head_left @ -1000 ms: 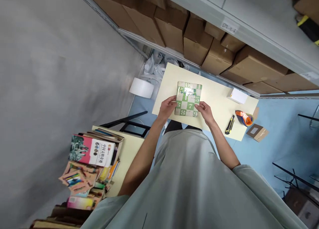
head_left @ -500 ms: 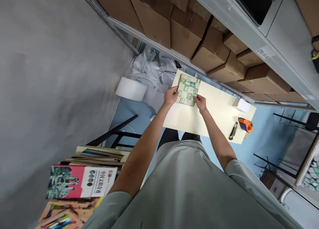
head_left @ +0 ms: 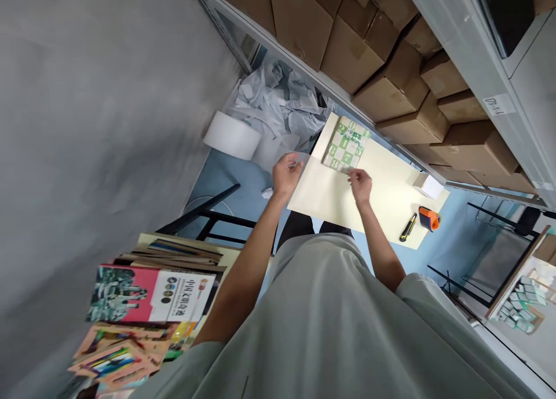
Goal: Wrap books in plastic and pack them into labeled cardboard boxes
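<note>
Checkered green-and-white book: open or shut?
Shut: the checkered book lies flat on the cream table, its numbered cover facing up, with no inside pages showing.

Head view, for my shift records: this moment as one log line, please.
left hand: apart from book | right hand: at book's near edge, contact unclear | book: on table | knife: table's right end
</note>
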Demonstrator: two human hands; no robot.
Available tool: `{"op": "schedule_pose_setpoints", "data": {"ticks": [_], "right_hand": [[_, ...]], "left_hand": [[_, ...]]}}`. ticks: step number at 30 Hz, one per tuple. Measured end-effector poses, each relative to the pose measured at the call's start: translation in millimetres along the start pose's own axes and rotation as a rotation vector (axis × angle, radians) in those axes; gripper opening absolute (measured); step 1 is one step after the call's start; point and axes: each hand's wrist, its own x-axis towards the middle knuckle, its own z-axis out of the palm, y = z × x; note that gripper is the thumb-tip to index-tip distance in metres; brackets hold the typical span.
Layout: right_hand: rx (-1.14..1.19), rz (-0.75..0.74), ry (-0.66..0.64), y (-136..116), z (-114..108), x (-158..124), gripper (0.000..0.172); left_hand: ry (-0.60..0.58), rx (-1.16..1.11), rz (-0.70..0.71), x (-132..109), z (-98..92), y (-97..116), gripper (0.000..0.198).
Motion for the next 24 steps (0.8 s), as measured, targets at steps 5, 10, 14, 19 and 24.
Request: {"op": "schedule_pose_setpoints", "data": {"ticks": [5, 10, 14, 19, 24], "right_hand": [[-0.268, 0.151, -0.217, -8.4, 49.8, -55.9, 0.030], [-0.318, 0.206, -0.240, -25.2, 86.7, -66.8, 0.021], [-0.115, 0.190, -0.209, -32.1, 90.6, -76.5, 0.016], [0.320, 0.477, -0.267, -34.9, 78.6, -91.3, 0.041], [0.574, 0.528, -0.524, -27.8, 55.9, -97.4, 0.046]], "left_hand": [[-0.126, 0.347, -0.024, -46.8, -11.7, -17.7, 0.030], [-0.087, 0.426, 0.010, -50.0, -7.5, -17.9, 0.015], [-0.117, 0.426, 0.042, -48.1, -17.6, -13.3, 0.015], [-0.167, 0.346, 0.035, -68.9, -25.3, -3.8, 0.015], [-0.204, 0.327, 0.039, -98.9, -19.9, 10.7, 0.015]]}}
